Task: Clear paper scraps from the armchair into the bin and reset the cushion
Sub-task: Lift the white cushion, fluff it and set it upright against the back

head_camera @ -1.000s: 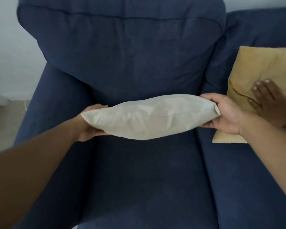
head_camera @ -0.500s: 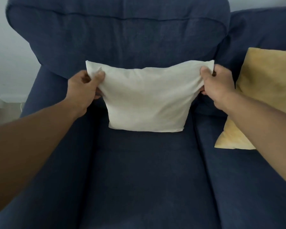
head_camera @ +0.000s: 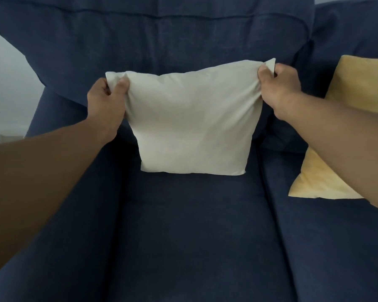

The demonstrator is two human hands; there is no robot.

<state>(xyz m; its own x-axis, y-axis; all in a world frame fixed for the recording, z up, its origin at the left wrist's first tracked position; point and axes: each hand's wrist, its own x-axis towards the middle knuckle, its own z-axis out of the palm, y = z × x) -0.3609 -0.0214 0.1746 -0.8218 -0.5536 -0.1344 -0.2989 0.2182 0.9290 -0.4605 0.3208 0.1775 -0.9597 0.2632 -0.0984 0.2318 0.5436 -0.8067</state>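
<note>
A cream-white cushion point(head_camera: 192, 125) stands upright on the seat of the dark blue armchair point(head_camera: 192, 232), its back against the backrest. My left hand point(head_camera: 106, 101) pinches the cushion's top left corner. My right hand point(head_camera: 278, 88) pinches its top right corner. The cushion's bottom edge rests on the seat. No paper scraps or bin show in the head view.
A yellow cushion point(head_camera: 356, 118) leans on the blue sofa seat point(head_camera: 336, 236) to the right, partly behind my right forearm. The armchair's left arm point(head_camera: 59, 214) runs under my left forearm. A pale wall point(head_camera: 7, 83) and a strip of floor lie at far left.
The cushion went from held flat above the seat to standing upright against the backrest. My hands shifted to its top corners. Another person's hand on the yellow cushion is gone.
</note>
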